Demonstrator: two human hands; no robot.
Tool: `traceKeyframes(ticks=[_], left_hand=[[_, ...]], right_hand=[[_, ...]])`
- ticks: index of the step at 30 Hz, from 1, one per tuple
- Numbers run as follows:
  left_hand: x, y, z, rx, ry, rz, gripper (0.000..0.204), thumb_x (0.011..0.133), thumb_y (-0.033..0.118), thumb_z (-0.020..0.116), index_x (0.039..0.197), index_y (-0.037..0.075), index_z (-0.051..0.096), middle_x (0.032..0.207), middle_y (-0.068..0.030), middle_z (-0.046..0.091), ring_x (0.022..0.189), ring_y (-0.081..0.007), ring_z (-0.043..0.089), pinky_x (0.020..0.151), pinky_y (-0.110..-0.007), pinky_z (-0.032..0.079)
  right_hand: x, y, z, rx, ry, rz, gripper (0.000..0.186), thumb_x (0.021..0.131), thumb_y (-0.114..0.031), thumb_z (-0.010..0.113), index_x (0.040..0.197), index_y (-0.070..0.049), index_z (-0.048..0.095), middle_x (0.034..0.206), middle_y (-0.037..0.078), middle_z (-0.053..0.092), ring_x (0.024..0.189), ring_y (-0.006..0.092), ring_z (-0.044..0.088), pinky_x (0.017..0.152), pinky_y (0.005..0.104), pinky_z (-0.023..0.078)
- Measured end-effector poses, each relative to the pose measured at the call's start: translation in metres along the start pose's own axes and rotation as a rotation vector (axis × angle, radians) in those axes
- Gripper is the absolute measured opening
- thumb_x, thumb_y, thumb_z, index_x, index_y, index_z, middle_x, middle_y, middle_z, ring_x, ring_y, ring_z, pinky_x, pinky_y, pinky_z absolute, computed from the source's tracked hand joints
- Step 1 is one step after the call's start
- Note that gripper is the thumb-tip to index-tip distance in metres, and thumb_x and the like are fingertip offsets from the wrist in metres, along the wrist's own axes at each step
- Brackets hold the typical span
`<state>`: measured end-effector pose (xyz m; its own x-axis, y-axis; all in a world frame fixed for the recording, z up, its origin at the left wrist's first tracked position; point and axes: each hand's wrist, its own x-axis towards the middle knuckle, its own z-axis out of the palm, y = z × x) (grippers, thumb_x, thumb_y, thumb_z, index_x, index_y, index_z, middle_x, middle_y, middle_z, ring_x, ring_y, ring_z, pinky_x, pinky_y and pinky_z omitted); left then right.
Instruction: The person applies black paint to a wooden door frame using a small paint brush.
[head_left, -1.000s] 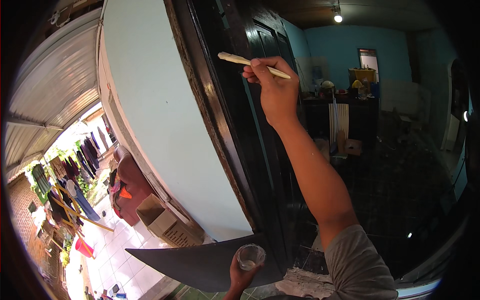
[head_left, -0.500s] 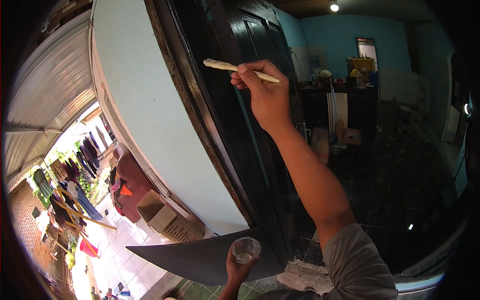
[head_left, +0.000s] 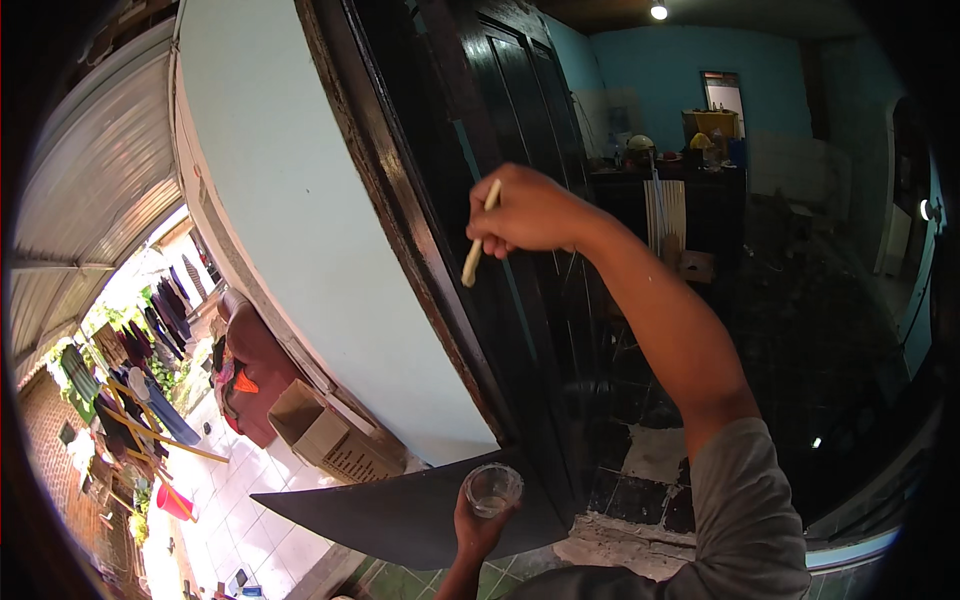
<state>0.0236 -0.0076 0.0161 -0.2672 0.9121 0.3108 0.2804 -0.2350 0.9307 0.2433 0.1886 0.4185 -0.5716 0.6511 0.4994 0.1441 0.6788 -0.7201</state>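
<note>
Where a second ago the brush handle lay level and higher, the right hand point(head_left: 530, 212) has dropped along the black door frame point(head_left: 400, 220); its fingers pinch the brush point(head_left: 480, 235) pointing to seven o'clock, suggesting a downward stroke; at six o'clock the left hand point(head_left: 478, 525) grips a clear cup point(head_left: 493, 488).

daylight floods the yard point(head_left: 150, 400) left of the door point(head_left: 500, 150), washing out its tiles, while the room right of the door sits dim under one ceiling lamp point(head_left: 658, 12). the door's black paint shows faint glare. fisheye bending curves the wall point(head_left: 290, 230) and door, and a dark vignette rings the edges. the right hand point(head_left: 525, 212) looks slightly soft.
</note>
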Motion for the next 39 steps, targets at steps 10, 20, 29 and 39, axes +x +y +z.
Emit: traceKeyframes(ticks=[10,20,29,39], left_hand=[[-0.002,0.002,0.000,-0.001,0.023,0.018,0.083,0.070,0.016,0.094,0.139,0.000,0.050,0.130,-0.0145,0.064,0.121,-0.0244,0.063,0.102,-0.038,0.051],[-0.001,-0.001,0.010,-0.004,-0.052,-0.033,0.086,0.070,0.017,0.094,0.141,0.000,0.050,0.133,-0.0145,0.064,0.123,-0.0241,0.063,0.105,-0.038,0.051],[0.006,0.001,0.015,-0.008,-0.074,-0.007,0.089,0.069,0.014,0.095,0.143,0.002,0.047,0.134,-0.0132,0.061,0.124,-0.0239,0.061,0.104,-0.038,0.052],[0.005,0.003,0.008,0.051,-0.048,-0.007,0.088,0.070,0.023,0.095,0.142,0.001,0.051,0.133,-0.0132,0.065,0.124,-0.0241,0.063,0.107,-0.038,0.049]], right_hand=[[0.034,-0.018,0.006,0.328,0.738,-0.695,0.015,0.096,-0.013,0.070,0.090,0.000,0.069,0.081,0.010,0.074,0.074,0.0123,0.072,0.067,0.0242,0.056],[-0.067,0.065,0.036,-0.079,0.259,-0.202,0.009,0.088,-0.005,0.071,0.083,0.002,0.068,0.074,0.010,0.072,0.063,0.0123,0.068,0.058,0.0261,0.050],[0.031,-0.051,-0.020,0.148,0.412,-0.308,0.014,0.095,-0.010,0.068,0.090,0.003,0.069,0.083,0.011,0.073,0.074,0.0148,0.072,0.069,0.0263,0.058],[-0.050,0.054,0.023,0.014,0.091,-0.133,0.014,0.093,-0.008,0.071,0.083,0.001,0.068,0.073,0.008,0.072,0.066,0.0113,0.069,0.058,0.0260,0.051]])
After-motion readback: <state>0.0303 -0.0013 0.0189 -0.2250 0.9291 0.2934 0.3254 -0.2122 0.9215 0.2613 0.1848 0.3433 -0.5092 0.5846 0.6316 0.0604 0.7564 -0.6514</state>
